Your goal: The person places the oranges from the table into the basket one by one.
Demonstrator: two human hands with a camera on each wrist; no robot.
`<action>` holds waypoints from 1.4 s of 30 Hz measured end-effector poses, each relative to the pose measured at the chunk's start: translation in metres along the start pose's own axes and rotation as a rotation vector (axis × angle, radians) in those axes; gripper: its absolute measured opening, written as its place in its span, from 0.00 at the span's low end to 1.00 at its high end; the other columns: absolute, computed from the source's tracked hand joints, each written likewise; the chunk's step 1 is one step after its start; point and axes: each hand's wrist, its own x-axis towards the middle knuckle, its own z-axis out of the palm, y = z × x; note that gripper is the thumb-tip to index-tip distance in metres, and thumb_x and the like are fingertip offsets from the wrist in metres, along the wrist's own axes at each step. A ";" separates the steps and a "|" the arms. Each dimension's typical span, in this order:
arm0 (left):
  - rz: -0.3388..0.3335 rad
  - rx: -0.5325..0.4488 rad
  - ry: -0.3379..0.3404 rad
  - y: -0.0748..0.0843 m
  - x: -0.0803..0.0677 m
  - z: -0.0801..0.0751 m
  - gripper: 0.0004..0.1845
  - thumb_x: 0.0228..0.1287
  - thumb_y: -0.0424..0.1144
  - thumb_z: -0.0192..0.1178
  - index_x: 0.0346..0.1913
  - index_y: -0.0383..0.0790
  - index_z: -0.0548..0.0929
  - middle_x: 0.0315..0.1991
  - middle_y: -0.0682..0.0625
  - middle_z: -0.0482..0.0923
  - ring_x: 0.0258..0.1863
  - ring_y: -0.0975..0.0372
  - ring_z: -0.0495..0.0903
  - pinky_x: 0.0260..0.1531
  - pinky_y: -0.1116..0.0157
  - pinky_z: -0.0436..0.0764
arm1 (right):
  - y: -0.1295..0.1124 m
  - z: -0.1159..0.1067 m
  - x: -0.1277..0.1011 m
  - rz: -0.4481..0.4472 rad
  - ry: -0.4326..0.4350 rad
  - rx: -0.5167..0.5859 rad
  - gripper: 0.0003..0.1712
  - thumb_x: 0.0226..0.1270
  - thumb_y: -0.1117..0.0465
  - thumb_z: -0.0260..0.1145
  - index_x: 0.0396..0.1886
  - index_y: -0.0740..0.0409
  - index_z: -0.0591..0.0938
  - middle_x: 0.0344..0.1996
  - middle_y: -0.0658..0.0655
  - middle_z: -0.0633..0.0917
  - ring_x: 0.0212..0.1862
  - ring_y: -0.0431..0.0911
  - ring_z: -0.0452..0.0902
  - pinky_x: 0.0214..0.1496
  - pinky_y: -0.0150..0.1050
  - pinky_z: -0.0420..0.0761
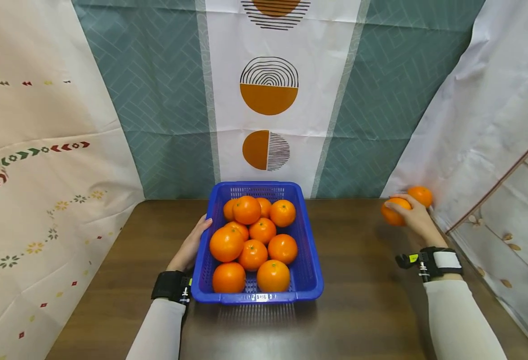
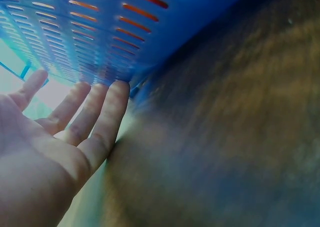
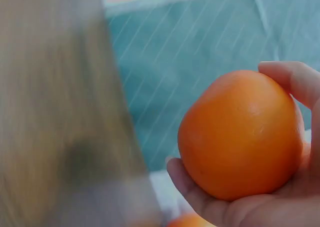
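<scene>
A blue slotted plastic basket (image 1: pixel 311 270) stands on the brown wooden table (image 1: pixel 363 310), filled with several oranges (image 1: pixel 252 237). My left hand (image 1: pixel 191 245) lies flat against the basket's left wall (image 2: pixel 85 32), its fingers (image 2: pixel 107 117) straight. At the far right my right hand (image 1: pixel 414 217) grips one orange (image 1: pixel 393 212) just above the table; the fingers (image 3: pixel 292 79) curl round this orange (image 3: pixel 242 134). A second orange (image 1: pixel 421 195) lies just behind it by the white cloth.
Patterned cloths hang behind and at both sides of the table: teal and white at the back (image 1: pixel 268 95), cream at the left (image 1: pixel 43 175), white at the right (image 1: pixel 484 125). A wooden frame (image 1: pixel 502 177) shows at the right edge.
</scene>
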 end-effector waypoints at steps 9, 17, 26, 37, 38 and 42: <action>-0.007 -0.051 0.019 -0.007 -0.004 0.003 0.32 0.86 0.55 0.35 0.84 0.51 0.47 0.79 0.38 0.54 0.66 0.56 0.70 0.59 0.60 0.78 | -0.026 0.012 -0.003 0.010 -0.070 0.412 0.18 0.80 0.51 0.63 0.65 0.42 0.77 0.58 0.42 0.69 0.49 0.43 0.73 0.44 0.29 0.81; -0.013 -0.039 0.014 -0.006 -0.004 0.001 0.32 0.86 0.55 0.35 0.84 0.52 0.45 0.79 0.38 0.53 0.66 0.55 0.69 0.59 0.58 0.78 | -0.048 0.022 -0.004 -0.079 -0.085 0.649 0.16 0.81 0.60 0.60 0.64 0.47 0.78 0.58 0.49 0.71 0.48 0.42 0.75 0.46 0.28 0.78; -0.006 -0.038 0.009 -0.004 -0.003 0.003 0.33 0.85 0.57 0.36 0.84 0.53 0.45 0.80 0.39 0.53 0.67 0.55 0.69 0.59 0.60 0.78 | -0.086 0.037 -0.002 -0.175 -0.089 0.587 0.18 0.79 0.61 0.64 0.65 0.49 0.79 0.58 0.51 0.73 0.52 0.45 0.74 0.50 0.29 0.78; -0.007 -0.022 0.015 -0.002 -0.001 0.002 0.33 0.85 0.58 0.36 0.84 0.53 0.46 0.80 0.39 0.53 0.68 0.51 0.68 0.61 0.55 0.78 | -0.124 0.053 -0.005 -0.234 -0.140 0.497 0.20 0.79 0.58 0.64 0.66 0.48 0.78 0.60 0.54 0.73 0.54 0.49 0.73 0.50 0.31 0.79; -0.007 -0.023 0.014 -0.002 -0.001 0.002 0.33 0.85 0.58 0.37 0.84 0.53 0.46 0.80 0.39 0.53 0.68 0.50 0.68 0.61 0.55 0.78 | -0.128 0.054 -0.006 -0.232 -0.140 0.480 0.20 0.79 0.57 0.65 0.67 0.48 0.78 0.60 0.54 0.73 0.54 0.50 0.73 0.50 0.31 0.79; -0.008 -0.031 0.015 0.000 -0.003 0.003 0.33 0.85 0.58 0.37 0.84 0.53 0.46 0.79 0.39 0.54 0.67 0.51 0.68 0.60 0.55 0.78 | -0.142 0.062 -0.006 -0.228 -0.155 0.416 0.22 0.78 0.54 0.65 0.68 0.47 0.77 0.61 0.55 0.74 0.55 0.52 0.74 0.52 0.34 0.80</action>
